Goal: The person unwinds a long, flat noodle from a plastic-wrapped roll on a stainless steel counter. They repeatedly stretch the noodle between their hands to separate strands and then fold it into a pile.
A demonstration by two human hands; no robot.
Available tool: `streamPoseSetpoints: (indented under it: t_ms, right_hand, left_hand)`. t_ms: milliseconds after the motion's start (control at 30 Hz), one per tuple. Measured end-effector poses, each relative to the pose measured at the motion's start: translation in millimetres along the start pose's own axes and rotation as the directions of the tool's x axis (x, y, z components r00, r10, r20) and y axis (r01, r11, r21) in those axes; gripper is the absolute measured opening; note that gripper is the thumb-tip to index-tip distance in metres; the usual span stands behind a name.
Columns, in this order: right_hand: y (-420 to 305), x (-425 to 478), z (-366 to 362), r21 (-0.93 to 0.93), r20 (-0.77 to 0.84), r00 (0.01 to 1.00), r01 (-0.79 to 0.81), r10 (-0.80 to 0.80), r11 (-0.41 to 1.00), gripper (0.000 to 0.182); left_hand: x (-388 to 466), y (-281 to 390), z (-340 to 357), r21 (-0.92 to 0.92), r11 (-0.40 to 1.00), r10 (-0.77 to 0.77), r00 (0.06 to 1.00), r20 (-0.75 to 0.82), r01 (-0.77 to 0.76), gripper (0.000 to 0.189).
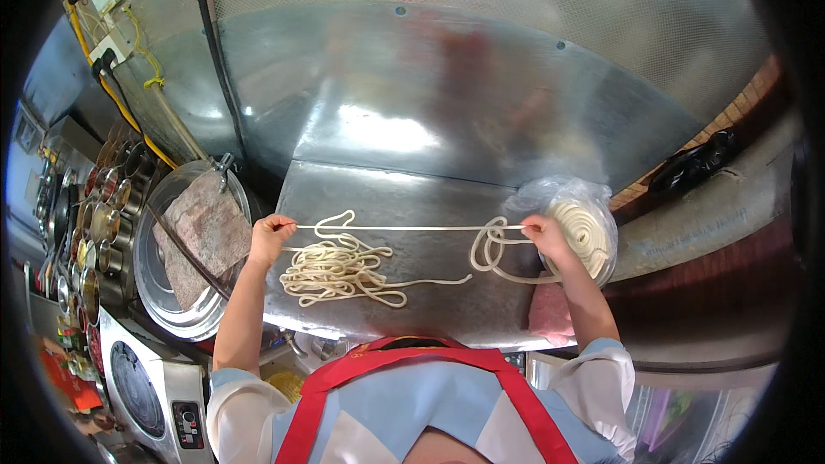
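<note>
A thin dough strand point(412, 228) is stretched straight and level above the steel worktop point(445, 309). My left hand point(271, 237) pinches its left end between thumb and fingers, and my right hand point(544, 235) pinches it at the right. Below and right of my left hand lies a loose heap of long dough strands point(335, 270), one tail pointing right. Thicker dough loops point(491, 251) rest just left of my right hand. Behind that hand, a coiled dough rope point(580, 232) sits in a round container lined with clear plastic point(554, 190).
A pink cloth point(550, 312) lies at the worktop's front right. Left of the worktop, a grey-brown cloth point(203, 238) covers part of a large metal pot point(151, 290). Several seasoning containers point(103, 222) and an induction cooker point(138, 386) stand farther left. A metal splash panel point(399, 77) rises behind.
</note>
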State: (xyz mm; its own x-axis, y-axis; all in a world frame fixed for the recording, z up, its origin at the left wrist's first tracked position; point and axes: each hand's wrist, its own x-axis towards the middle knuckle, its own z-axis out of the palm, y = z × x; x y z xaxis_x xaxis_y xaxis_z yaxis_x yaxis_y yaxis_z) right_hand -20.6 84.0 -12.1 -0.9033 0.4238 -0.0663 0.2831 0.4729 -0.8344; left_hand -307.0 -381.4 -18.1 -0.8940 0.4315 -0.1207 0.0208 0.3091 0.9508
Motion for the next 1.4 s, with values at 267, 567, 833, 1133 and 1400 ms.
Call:
streamPoseSetpoints:
  t_ms: [267, 567, 833, 1133, 1400]
  right_hand:
    - [-141.7, -7.9, 118.4, -0.059, 0.234, 0.848, 0.501, -0.476, 0.863, 0.019]
    - [-12.1, -3.3, 35.3, 0.002, 0.037, 0.984, 0.174, -0.174, 0.985, 0.012]
    - [-135.8, -11.5, 135.2, 0.016, 0.172, 0.879, 0.449, -0.445, 0.893, 0.051]
    - [-37.4, -14.8, 16.8, -0.208, 0.123, 0.985, 0.147, -0.123, 0.967, 0.014]
    - [-40.4, -14.6, 20.3, 0.247, 0.043, 0.999, -0.020, 0.010, 0.969, 0.017]
  left_hand:
    - [-45.4, 94.1, 160.4, -0.222, 0.950, 0.309, 0.776, 0.549, -0.221, 0.037]
    - [-25.7, 47.6, 43.7, 0.137, 0.990, 0.001, 0.980, 0.201, -0.029, 0.004]
    - [-49.2, 105.6, 127.1, 0.045, 0.948, 0.274, 0.879, 0.389, -0.316, 0.011]
    - [11.1, 41.4, 28.4, 0.110, 0.967, 0.238, 0.970, -0.058, -0.230, 0.008]
    - [28.7, -11.8, 49.1, 0.301, 0.944, 0.158, 0.986, -0.057, -0.134, 0.012]
